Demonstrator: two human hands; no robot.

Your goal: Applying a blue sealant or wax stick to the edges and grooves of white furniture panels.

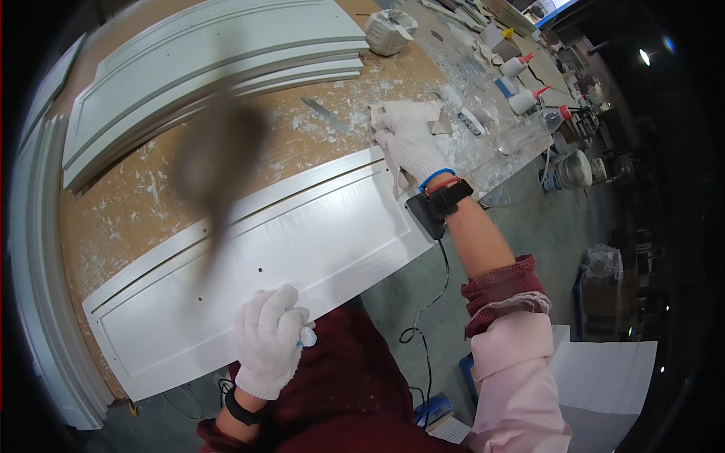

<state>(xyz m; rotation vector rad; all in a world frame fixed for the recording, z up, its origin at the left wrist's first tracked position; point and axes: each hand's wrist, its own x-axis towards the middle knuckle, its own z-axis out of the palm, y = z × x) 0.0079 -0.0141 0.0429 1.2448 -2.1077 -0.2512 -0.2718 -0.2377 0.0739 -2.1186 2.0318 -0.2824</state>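
A long white panel (pixel 325 226) with a raised border and small dark holes lies tilted across the table's near side. My left hand (pixel 270 336), in a white knit glove, rests at its near edge. The fingers are curled around a small pale-blue lump (pixel 307 337), mostly hidden in the palm. Just past the panel's far right corner is my right hand (pixel 411 147), also gloved. Its fingers are bent over a creased beige sheet (pixel 438 121), which shows on both sides of the glove. Another beige flap (pixel 401 181) hangs beside that wrist.
Stacked white panels (pixel 226 57) lie at the far left, and more line the left edge. A flat metal strip (pixel 325 115), a white plastic jug (pixel 390 32), glue bottles (pixel 523 100) and a clear bottle (pixel 532 130) sit on the stained table. A cable (pixel 430 302) hangs near my right arm. A dark blur covers the left-middle view.
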